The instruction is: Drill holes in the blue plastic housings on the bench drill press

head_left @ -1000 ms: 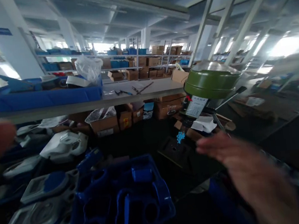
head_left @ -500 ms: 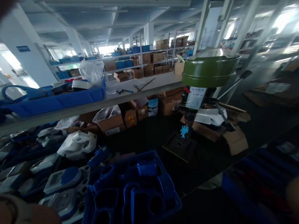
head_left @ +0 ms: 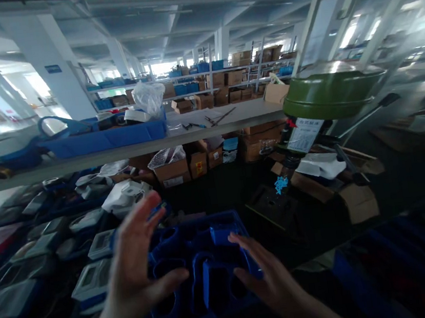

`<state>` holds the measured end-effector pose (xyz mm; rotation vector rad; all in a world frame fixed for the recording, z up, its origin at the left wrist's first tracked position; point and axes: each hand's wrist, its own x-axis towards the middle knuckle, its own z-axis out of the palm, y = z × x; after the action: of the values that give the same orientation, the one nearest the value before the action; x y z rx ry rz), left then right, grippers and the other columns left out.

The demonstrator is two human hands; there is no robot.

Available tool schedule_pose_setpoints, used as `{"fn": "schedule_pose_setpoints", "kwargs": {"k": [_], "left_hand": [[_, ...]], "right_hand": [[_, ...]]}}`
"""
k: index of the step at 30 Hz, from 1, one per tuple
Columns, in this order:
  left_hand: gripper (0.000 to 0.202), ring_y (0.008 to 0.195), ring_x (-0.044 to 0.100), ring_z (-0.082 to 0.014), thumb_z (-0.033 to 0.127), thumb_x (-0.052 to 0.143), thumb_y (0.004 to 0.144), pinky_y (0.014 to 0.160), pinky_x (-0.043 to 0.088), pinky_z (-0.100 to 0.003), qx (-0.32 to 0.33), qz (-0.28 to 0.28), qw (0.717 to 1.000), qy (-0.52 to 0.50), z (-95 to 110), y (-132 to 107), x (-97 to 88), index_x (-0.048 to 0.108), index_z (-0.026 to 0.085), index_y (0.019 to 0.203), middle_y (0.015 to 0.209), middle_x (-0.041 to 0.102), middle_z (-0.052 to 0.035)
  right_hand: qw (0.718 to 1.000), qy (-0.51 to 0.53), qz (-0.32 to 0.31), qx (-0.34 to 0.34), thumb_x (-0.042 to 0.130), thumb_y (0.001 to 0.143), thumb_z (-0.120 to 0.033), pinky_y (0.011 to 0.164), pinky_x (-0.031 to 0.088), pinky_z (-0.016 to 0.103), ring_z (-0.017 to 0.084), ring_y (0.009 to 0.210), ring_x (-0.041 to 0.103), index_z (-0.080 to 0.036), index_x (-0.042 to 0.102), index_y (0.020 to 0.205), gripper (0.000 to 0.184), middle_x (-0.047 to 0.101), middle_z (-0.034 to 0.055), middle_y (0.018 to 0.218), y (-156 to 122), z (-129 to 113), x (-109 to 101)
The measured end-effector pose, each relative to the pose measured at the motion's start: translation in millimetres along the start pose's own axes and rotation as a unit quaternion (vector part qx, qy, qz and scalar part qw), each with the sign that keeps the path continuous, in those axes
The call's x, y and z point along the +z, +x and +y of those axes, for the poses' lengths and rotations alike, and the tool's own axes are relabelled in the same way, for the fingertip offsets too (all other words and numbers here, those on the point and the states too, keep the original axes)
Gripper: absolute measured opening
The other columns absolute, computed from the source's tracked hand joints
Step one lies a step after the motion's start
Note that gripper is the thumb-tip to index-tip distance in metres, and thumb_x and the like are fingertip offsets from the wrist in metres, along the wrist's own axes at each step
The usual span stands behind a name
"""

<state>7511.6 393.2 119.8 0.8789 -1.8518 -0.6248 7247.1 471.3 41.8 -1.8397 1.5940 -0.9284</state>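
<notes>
A blue moulded plastic tray (head_left: 200,312) with several shaped hollows lies in front of me on the dark bench. Over its left side is my left hand (head_left: 142,265), fingers raised and thumb spread apart, with nothing in it. My right hand (head_left: 263,271) reaches over the tray's right side, thumb and fingers apart and also holding nothing. Whether either hand touches the tray I cannot tell. Between the hands the hollows look dark, and I make out no part in them. White and blue device housings (head_left: 94,282) stand to the left of my left hand.
A drill press (head_left: 323,96) with a green top stands right of the tray, with cardboard (head_left: 359,202) beside it. Behind runs a shelf (head_left: 194,135) bearing a blue bin (head_left: 109,136) and tools. Cartons (head_left: 171,169) sit beneath it. Another blue bin (head_left: 351,276) is at lower right.
Both hands have come in from the frame's lower edges to over the tray, fingers spread. The view has turned slightly left, so the shelf and drill press appear further right.
</notes>
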Motion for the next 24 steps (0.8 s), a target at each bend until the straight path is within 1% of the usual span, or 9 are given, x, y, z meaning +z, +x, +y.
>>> {"fn": "schedule_pose_setpoints", "kwargs": {"k": [2, 4, 7, 11, 16, 18, 20, 22, 24], "left_hand": [[0.076, 0.134, 0.034, -0.0299, 0.039, 0.069, 0.076, 0.109, 0.037, -0.045, -0.031, -0.083, 0.996, 0.007, -33.0, -18.7, 19.9, 0.031, 0.021, 0.139, 0.146, 0.033, -0.0108], [0.065, 0.135, 0.034, -0.0273, 0.026, 0.064, 0.079, 0.113, 0.033, -0.046, -0.104, -0.176, 0.978, 0.047, -67.1, -47.4, 34.8, 0.037, 0.02, 0.137, 0.144, 0.037, -0.0114], [0.069, 0.138, 0.03, -0.0255, 0.01, 0.054, 0.075, 0.115, 0.028, -0.049, -0.146, -0.279, 0.944, 0.102, -101.7, -79.5, 42.8, 0.036, 0.024, 0.14, 0.147, 0.035, -0.0072], [0.08, 0.14, 0.024, -0.0268, 0.005, 0.056, 0.068, 0.115, 0.025, -0.054, -0.127, -0.323, 0.932, 0.106, -106.8, -74.4, 41.0, 0.033, 0.03, 0.141, 0.15, 0.031, -0.0037], [0.1, 0.139, 0.028, -0.0266, 0.032, 0.078, 0.066, 0.116, 0.026, -0.046, -0.107, -0.334, 0.932, -0.095, -77.7, -31.2, 49.9, 0.018, 0.03, 0.146, 0.152, 0.025, -0.0085], [0.098, 0.137, 0.031, -0.0283, 0.037, 0.083, 0.058, 0.115, 0.027, -0.045, -0.091, -0.362, 0.913, -0.164, -60.8, -15.8, 59.7, 0.031, 0.026, 0.141, 0.148, 0.033, -0.0101], [0.082, 0.135, 0.034, -0.0298, 0.039, 0.084, 0.055, 0.113, 0.03, -0.045, -0.073, -0.376, 0.902, -0.198, -43.3, -6.9, 70.8, 0.048, 0.022, 0.126, 0.136, 0.048, -0.011], [0.064, 0.131, 0.04, -0.0301, 0.04, 0.083, 0.057, 0.11, 0.035, -0.044, -0.06, -0.361, 0.909, -0.2, -29.0, -6.5, 81.0, 0.055, 0.019, 0.111, 0.123, 0.059, -0.0105], [0.057, 0.122, 0.051, -0.0285, 0.04, 0.08, 0.06, 0.102, 0.044, -0.041, -0.044, -0.312, 0.934, -0.167, -21.4, -13.0, 89.0, 0.053, 0.02, 0.106, 0.116, 0.062, -0.0095]], "right_hand": [[0.997, -0.037, -0.068, 0.023, 0.052, 0.082, -0.025, 0.11, 0.033, 0.043, 0.027, 0.135, 0.033, -0.011, 0.039, 0.14, 0.061, 0.037, 0.0151, 0.144, 13.4, 23.1, 53.8], [0.99, -0.053, -0.109, 0.072, 0.05, 0.08, -0.014, 0.108, 0.034, 0.043, 0.029, 0.13, 0.041, -0.01, 0.049, 0.132, 0.053, 0.045, 0.0164, 0.138, 23.1, 45.2, 92.3], [0.985, -0.015, -0.149, 0.089, 0.044, 0.082, -0.011, 0.093, 0.045, 0.039, 0.026, 0.103, 0.061, -0.015, 0.065, 0.109, 0.034, 0.065, 0.0125, 0.108, 36.0, 64.0, 110.2], [0.98, 0.091, -0.166, 0.062, 0.04, 0.091, -0.028, 0.087, 0.046, 0.033, 0.022, 0.095, 0.061, -0.014, 0.064, 0.1, 0.03, 0.066, 0.0105, 0.101, 53.2, 60.1, 86.5], [0.938, 0.251, -0.236, 0.026, 0.04, 0.092, -0.048, 0.078, 0.049, 0.028, 0.017, 0.089, 0.061, -0.014, 0.059, 0.111, 0.043, 0.065, 0.0081, 0.103, 63.8, 33.2, 49.8], [0.911, 0.313, -0.267, 0.007, 0.048, 0.087, -0.053, 0.076, 0.048, 0.027, 0.015, 0.083, 0.06, -0.014, 0.062, 0.102, 0.044, 0.065, 0.0067, 0.095, 65.7, 25.8, 40.4], [0.895, 0.35, -0.276, -0.003, 0.056, 0.08, -0.058, 0.072, 0.047, 0.026, 0.013, 0.073, 0.058, -0.012, 0.064, 0.088, 0.047, 0.063, 0.0049, 0.082, 67.6, 23.8, 31.8], [0.9, 0.355, -0.252, 0.006, 0.059, 0.076, -0.061, 0.072, 0.047, 0.027, 0.013, 0.072, 0.058, -0.011, 0.064, 0.085, 0.051, 0.063, 0.0048, 0.08, 66.8, 25.5, 19.5], [0.935, 0.324, -0.145, 0.027, 0.056, 0.08, -0.057, 0.077, 0.047, 0.028, 0.015, 0.081, 0.06, -0.012, 0.065, 0.09, 0.048, 0.065, 0.007, 0.088, 57.8, 26.3, 1.7]]}}
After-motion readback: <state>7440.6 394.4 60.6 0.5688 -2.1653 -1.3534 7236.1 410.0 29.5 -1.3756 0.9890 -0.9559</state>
